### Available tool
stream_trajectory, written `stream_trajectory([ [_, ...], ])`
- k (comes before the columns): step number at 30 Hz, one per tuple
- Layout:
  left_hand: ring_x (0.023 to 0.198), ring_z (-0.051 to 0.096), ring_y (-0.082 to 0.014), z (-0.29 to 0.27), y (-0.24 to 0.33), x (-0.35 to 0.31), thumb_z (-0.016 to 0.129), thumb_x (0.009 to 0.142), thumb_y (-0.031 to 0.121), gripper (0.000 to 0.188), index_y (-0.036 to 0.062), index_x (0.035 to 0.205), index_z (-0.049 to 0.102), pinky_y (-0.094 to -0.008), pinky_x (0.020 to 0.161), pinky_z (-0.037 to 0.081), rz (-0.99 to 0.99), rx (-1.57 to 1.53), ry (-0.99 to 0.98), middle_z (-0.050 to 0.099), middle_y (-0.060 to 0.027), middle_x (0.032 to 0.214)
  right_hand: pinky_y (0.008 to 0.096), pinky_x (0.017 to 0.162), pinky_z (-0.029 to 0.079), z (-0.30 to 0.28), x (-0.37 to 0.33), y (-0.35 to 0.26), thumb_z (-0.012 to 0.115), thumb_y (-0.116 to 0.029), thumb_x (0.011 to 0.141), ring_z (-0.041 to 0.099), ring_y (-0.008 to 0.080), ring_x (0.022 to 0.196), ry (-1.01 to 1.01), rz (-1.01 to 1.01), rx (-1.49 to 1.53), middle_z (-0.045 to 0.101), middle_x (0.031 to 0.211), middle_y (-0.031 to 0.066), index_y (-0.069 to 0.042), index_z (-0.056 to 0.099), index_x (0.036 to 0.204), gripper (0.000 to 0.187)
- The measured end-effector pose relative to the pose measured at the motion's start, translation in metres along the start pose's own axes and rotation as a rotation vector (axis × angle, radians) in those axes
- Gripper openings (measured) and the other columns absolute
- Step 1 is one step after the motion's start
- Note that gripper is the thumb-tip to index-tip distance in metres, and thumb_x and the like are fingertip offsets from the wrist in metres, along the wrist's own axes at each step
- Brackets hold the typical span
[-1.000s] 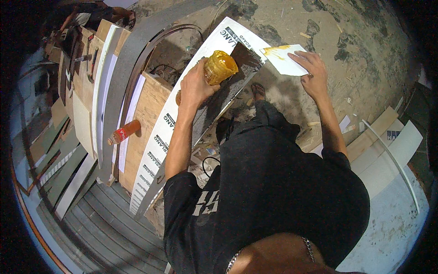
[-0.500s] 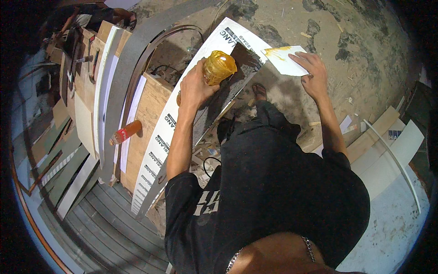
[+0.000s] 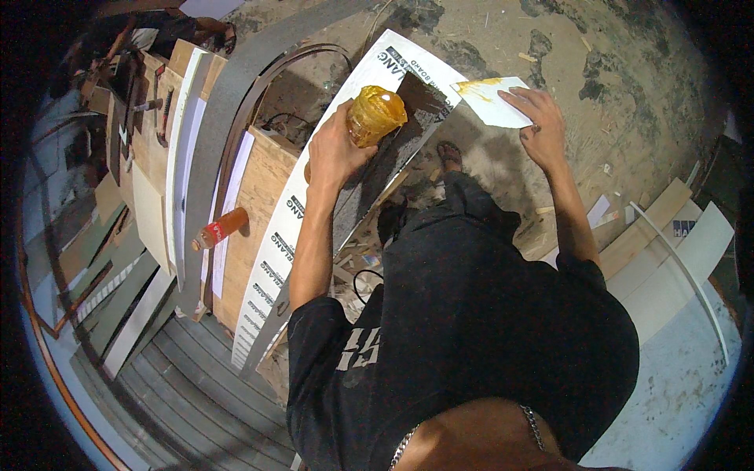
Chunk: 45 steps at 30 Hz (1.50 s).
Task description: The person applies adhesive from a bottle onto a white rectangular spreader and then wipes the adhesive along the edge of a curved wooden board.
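Note:
My left hand [image 3: 338, 153] is wrapped round a container smeared with yellow glue [image 3: 374, 115], tilted with its mouth toward the upper right. It is over a long white foam board [image 3: 275, 243] printed with repeated dark labels. Between thumb and fingers, my right hand [image 3: 539, 118] grips a thin white spreader piece [image 3: 493, 102] with yellow glue along its far edge. The spreader's left tip is close to the board's end corner; whether they touch I cannot tell. Beside the container, a dark, wet-looking coating covers part of a grey strip [image 3: 393, 157].
A bottle of orange-red liquid [image 3: 221, 229] lies on a plywood box [image 3: 263, 184] at the left. Curved grey panels [image 3: 206, 149] stand beyond it. A hammer [image 3: 166, 118] rests on wood further left. Pale boards [image 3: 667, 271] lean at the right. Scraps litter the floor.
Both hands keep nearly the same place and grip. The view has shifted slightly, so the bottle and boards appear a little lower and to the right.

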<state>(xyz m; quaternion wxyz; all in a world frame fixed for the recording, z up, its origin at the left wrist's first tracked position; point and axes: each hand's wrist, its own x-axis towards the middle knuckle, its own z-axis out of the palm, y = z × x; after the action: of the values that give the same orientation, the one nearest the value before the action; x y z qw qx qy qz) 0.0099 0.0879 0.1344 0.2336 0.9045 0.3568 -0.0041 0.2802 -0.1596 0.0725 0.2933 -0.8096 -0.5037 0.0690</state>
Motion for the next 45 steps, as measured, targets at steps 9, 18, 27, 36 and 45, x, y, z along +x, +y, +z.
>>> stream_trajectory([
  [9,0.102,0.067,-0.0382,-0.003,0.002,-0.002,0.089,0.06,0.017,0.081,0.0079,0.132,0.052,-0.0433,0.087,0.053,0.016,0.0,0.028,0.069,-0.0204,0.109,0.0423,0.104,0.044,-0.004,-0.002,-0.007,0.052,0.01,0.058,0.057,0.0312,0.118,0.017,0.03,0.013,0.066,0.124,0.0084,-0.02,0.069,0.124,0.075],
  [18,0.105,0.067,-0.0373,-0.011,0.01,-0.005,0.089,0.06,0.017,0.081,0.0074,0.131,0.053,-0.043,0.09,0.053,-0.009,-0.007,0.026,0.069,-0.0189,0.113,0.0437,0.104,0.042,-0.002,-0.006,-0.003,0.057,0.009,0.062,0.054,0.0302,0.12,0.011,0.03,0.009,0.063,0.129,0.0046,-0.025,0.066,0.129,0.075],
  [27,0.103,0.067,-0.0376,-0.013,0.008,-0.008,0.088,0.06,0.015,0.078,0.0082,0.129,0.054,-0.0431,0.088,0.053,0.017,-0.024,0.084,0.07,-0.02,0.109,0.0414,0.101,0.046,-0.003,-0.005,-0.005,0.046,0.008,0.056,0.058,0.0321,0.114,0.067,-0.005,0.012,0.066,0.121,0.0107,-0.019,0.069,0.124,0.077],
  [36,0.105,0.066,-0.0373,-0.023,0.014,-0.016,0.088,0.06,0.015,0.077,0.0086,0.129,0.055,-0.0425,0.09,0.053,-0.031,-0.041,0.098,0.069,-0.0191,0.111,0.0427,0.101,0.044,-0.001,-0.005,-0.004,0.051,0.007,0.06,0.058,0.0315,0.114,0.065,-0.026,0.031,0.066,0.123,0.0089,-0.021,0.069,0.125,0.073],
  [45,0.103,0.067,-0.0376,-0.026,0.016,-0.024,0.088,0.06,0.014,0.076,0.0092,0.129,0.055,-0.0427,0.089,0.053,-0.037,-0.051,0.102,0.07,-0.0189,0.11,0.0429,0.099,0.045,0.001,-0.007,-0.003,0.055,0.008,0.061,0.057,0.0307,0.115,0.054,-0.011,0.025,0.066,0.123,0.0071,-0.023,0.069,0.125,0.072],
])
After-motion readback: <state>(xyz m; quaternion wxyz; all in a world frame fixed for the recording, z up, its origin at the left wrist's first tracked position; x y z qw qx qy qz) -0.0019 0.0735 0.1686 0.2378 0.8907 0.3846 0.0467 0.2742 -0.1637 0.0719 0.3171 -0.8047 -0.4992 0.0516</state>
